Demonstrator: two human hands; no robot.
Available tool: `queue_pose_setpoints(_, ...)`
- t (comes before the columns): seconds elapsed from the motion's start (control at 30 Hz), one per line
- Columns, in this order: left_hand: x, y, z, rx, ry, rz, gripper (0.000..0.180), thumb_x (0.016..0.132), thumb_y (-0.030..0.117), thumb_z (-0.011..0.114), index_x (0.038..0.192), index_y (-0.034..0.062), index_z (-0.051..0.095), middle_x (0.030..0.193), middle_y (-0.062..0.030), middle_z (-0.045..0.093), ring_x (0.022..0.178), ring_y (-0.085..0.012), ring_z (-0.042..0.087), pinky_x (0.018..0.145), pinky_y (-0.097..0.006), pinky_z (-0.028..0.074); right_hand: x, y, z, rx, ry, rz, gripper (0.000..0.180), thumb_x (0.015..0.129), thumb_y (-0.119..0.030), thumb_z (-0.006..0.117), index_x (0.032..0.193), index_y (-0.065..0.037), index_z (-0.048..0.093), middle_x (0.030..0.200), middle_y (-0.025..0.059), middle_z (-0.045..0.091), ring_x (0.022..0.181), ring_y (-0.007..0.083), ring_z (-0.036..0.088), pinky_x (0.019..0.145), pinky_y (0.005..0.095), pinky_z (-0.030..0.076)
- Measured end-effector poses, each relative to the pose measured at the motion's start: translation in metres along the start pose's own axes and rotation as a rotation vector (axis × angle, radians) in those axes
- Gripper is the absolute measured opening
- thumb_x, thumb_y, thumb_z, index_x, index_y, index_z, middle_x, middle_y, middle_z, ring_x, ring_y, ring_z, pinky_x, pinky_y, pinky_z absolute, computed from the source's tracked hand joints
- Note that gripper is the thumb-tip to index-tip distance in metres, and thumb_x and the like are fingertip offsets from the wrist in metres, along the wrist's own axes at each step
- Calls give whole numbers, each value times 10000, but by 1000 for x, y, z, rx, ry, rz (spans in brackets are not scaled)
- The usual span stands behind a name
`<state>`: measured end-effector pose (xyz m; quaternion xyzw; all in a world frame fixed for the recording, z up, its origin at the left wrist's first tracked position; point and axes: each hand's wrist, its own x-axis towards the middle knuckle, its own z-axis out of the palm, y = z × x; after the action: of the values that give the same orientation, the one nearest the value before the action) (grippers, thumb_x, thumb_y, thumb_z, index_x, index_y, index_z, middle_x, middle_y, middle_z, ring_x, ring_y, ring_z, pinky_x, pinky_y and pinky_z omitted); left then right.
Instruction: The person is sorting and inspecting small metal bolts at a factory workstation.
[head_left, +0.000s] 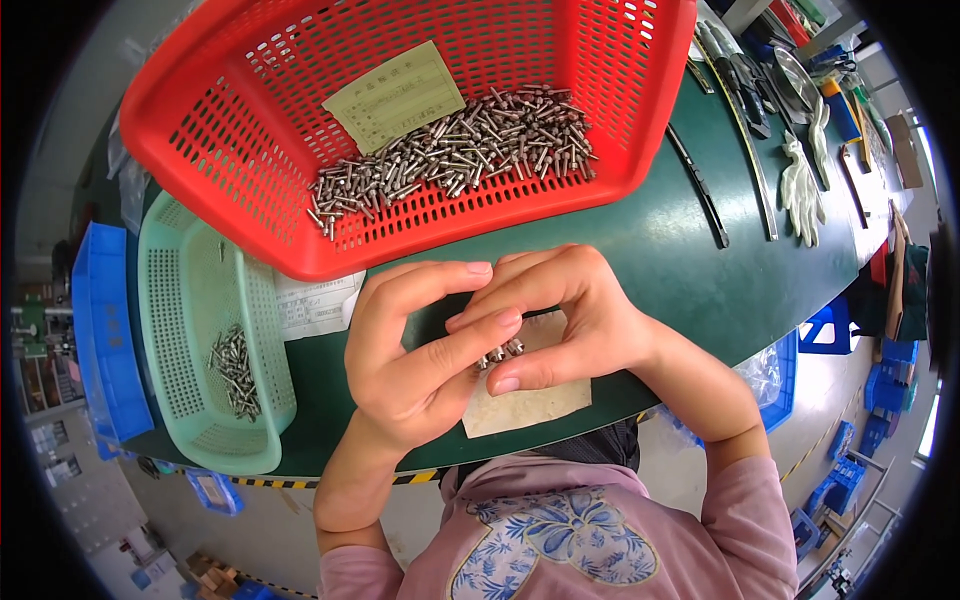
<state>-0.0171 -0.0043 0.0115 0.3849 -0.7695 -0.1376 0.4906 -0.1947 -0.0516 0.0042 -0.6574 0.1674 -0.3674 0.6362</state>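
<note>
Several small metal pins [502, 352] with thicker heads show between my two hands, their ends pointing toward me. My left hand [415, 375] curls round them from the left, thumb above and the lower fingers partly hidden. From the right, my right hand [585, 315] bends in with its thumb against the pins, and its fingertips pass behind the left thumb. Below the hands lies a worn beige sheet [530, 408] on the green table. Just beyond stands a large red perforated basket [450, 222] with a heap of similar metal pins [460, 150] and a yellowish paper card [393, 97].
At the left a pale green basket [285, 385] holds a smaller heap of pins [235, 372], next to a blue bin [108, 330]. A printed paper [318, 305] lies partly under the red basket. White gloves [800, 190] and tools [735, 70] lie at the far right.
</note>
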Motion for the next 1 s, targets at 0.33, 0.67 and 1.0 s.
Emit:
queue_pose_setpoints(0.33, 3, -2, -3, 64, -8, 109, 399, 577, 57, 708, 972, 106, 737, 1065, -102, 610, 910, -247, 602, 743, -325, 498, 1, -1, 0, -25, -12, -1, 301, 669, -110, 817, 930, -8, 708, 888, 97, 694, 847, 185, 647, 740, 306, 527)
queue_pose_setpoints(0.67, 4, 2, 2, 24, 95, -104, 447, 681, -93, 608, 1118, 1, 642, 1144, -162, 571, 958, -270, 598, 766, -300, 499, 4, 4, -4, -571, 154, -444, 319, 618, -213, 805, 888, -76, 707, 843, 33, 678, 687, 193, 609, 615, 312, 445)
queue_pose_setpoints(1.0, -7, 2, -7, -1081, -30, -907, 213, 845, -17, 463, 1014, -59, 587, 1177, -126, 533, 1041, -154, 546, 860, -280, 453, 9, 6, -7, -820, 274, -644, 356, 624, -221, 789, 945, -97, 699, 854, -6, 667, 643, 155, 587, 594, 294, 435)
